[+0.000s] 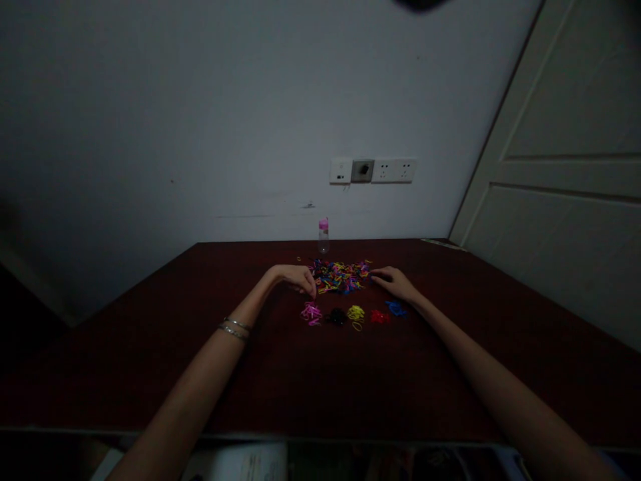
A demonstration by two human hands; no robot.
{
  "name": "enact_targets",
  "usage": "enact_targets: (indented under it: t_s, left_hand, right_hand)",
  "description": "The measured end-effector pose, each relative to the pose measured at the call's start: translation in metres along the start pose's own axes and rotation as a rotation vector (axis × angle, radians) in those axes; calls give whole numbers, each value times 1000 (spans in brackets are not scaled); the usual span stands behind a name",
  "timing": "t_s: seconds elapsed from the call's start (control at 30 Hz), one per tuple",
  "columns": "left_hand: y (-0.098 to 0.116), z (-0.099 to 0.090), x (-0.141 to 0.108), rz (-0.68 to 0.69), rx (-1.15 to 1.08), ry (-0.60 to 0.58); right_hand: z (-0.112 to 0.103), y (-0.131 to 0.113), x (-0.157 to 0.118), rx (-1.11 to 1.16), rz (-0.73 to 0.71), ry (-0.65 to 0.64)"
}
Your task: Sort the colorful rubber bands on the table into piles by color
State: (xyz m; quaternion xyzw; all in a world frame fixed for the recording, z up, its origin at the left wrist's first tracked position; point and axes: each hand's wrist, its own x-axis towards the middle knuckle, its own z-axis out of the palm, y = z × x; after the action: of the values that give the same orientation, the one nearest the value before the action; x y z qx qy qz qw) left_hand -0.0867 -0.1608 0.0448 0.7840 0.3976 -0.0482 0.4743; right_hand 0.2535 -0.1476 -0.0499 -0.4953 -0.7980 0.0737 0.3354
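Observation:
A mixed heap of small coloured rubber bands (340, 275) lies on the dark red table. In front of it are sorted little piles: pink bands (311, 312), black bands (337, 316), yellow bands (356, 313), red bands (379, 316) and blue bands (395, 308). My left hand (296, 276) bends downward at the heap's left side, its fingers pinched together just above the pink pile. Whatever is between those fingertips is too small to make out. At the heap's right edge, my right hand (395, 282) reaches in with thumb and fingers slightly apart.
Behind the heap stands a clear bottle with a pink cap (323, 235). Sockets and switches (373, 171) are on the wall at the back. A panelled door (565, 167) slants along the right. Below the table's front edge are papers (250, 461) and other items in shadow.

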Motion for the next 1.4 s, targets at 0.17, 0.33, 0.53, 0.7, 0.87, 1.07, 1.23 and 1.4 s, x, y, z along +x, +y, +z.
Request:
enact_targets:
  t_s: [0.17, 0.33, 0.53, 0.7, 0.87, 1.07, 1.23, 1.4]
  left_hand:
    - [-10, -5, 6, 128, -95, 302]
    - [-36, -9, 26, 156, -268, 781]
    - [-66, -6, 40, 80, -346, 1141]
    - [-72, -5, 42, 105, -309, 1144]
    - [-70, -3, 44, 91, -252, 1163]
    - [-74, -3, 46, 68, -134, 1177]
    - [-75, -2, 45, 93, -124, 1184]
    - [-74, -2, 43, 75, -110, 1181]
  right_hand:
    - [0, 0, -1, -81, -24, -26]
    - [-2, -1, -1, -34, -64, -32]
    - [-2, -3, 0, -3, -72, 5]
    - [0, -2, 1, -25, -18, 15]
    - [2, -1, 2, -81, 40, 21]
    - [3, 0, 2, -133, 74, 21]
    - [6, 1, 2, -96, 103, 57]
    - [1, -2, 2, -10, 145, 90]
